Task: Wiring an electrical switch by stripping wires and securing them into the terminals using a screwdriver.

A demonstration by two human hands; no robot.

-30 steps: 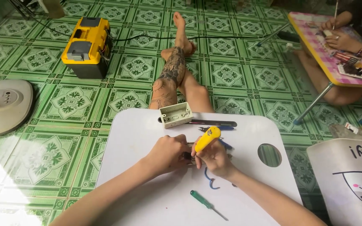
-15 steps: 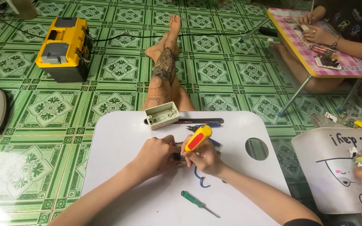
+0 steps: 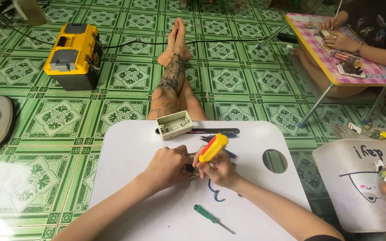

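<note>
Yellow-handled screwdriver (image 3: 212, 147) is gripped in the right hand (image 3: 220, 168), fingers wrapped around its lower shaft, handle tilted up toward the far right. Compared with half a second ago and a second ago, the hands sit at the same spot near the middle of the white lap table (image 3: 135, 147); only the camera has shifted, so the tool work on the small part is continuing, not finished. The left hand (image 3: 168, 165) is curled, fingers pinching a small dark part (image 3: 188, 168) against the tool tip; the part is mostly hidden, so its kind cannot be told.

Near the far edge lie a cream junction box (image 3: 174, 125), open side up, and a dark pen-like tool (image 3: 211, 131) just beside it. A blue wire hook (image 3: 215, 195) lies just near of the right hand. A green screwdriver (image 3: 207, 215) rests toward the near edge. Nothing blocks the hands. A second person's hands (image 3: 336, 38) work at a pink table (image 3: 349, 73), well apart.
</note>
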